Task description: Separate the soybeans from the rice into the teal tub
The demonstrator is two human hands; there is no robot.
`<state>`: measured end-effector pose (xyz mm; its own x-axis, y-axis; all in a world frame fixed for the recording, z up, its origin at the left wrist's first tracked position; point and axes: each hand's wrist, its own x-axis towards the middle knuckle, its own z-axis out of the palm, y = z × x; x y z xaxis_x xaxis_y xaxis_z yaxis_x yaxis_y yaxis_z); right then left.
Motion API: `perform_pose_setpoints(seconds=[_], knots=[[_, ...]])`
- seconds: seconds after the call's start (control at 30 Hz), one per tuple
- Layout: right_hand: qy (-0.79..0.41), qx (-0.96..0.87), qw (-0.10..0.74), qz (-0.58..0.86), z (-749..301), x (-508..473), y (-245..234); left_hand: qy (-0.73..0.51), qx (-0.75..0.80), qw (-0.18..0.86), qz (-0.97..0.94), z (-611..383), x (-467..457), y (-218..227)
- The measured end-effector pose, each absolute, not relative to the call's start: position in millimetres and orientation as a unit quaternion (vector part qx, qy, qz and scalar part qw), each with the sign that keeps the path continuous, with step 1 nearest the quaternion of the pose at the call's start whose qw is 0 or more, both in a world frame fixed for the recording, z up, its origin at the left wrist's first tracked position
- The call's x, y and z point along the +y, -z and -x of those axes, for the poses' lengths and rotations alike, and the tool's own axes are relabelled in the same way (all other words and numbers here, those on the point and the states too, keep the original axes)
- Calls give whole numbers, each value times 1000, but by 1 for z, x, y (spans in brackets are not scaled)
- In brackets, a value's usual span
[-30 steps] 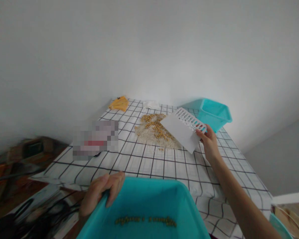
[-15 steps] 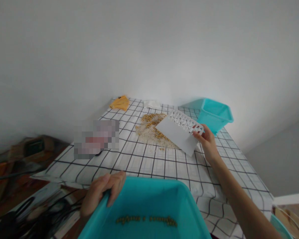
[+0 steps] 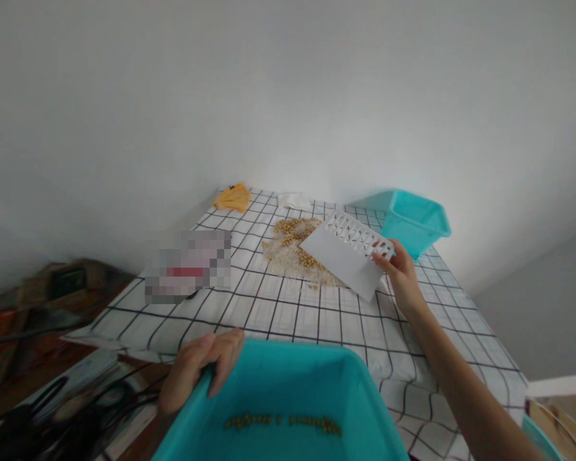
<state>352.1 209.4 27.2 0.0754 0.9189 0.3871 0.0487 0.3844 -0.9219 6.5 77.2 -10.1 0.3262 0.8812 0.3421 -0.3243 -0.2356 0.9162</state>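
My left hand point(image 3: 204, 365) is closed over the left rim of a turquoise plastic bin point(image 3: 297, 374) at the table's near edge. A line of small yellowish-brown grains point(image 3: 254, 420) lies inside, toward the bottom. My right hand point(image 3: 399, 272) pinches the right corner of a thin white sheet point(image 3: 343, 259) with a row of cut-out slots along its far edge. Tilted over the table, the sheet covers the right part of a spread heap point(image 3: 292, 256) of round yellow bean-like grains and paler, finer grains. Whether it touches the heap, I cannot tell.
A second turquoise bin point(image 3: 413, 221) stands at the back right. On the checked tablecloth point(image 3: 269, 307) lie a yellow cloth-like item point(image 3: 233, 197), a folded white piece point(image 3: 294, 201) and a blurred-out object point(image 3: 187, 269). Cables and boxes point(image 3: 67, 282) clutter the left, below the table. The wall rises behind.
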Motion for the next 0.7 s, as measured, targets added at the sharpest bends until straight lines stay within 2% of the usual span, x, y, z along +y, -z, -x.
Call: perform_pose_setpoints(seconds=[0.7], knots=[[-371, -574, 589, 431, -347, 204, -33, -536, 278, 571, -556, -7, 73, 12]])
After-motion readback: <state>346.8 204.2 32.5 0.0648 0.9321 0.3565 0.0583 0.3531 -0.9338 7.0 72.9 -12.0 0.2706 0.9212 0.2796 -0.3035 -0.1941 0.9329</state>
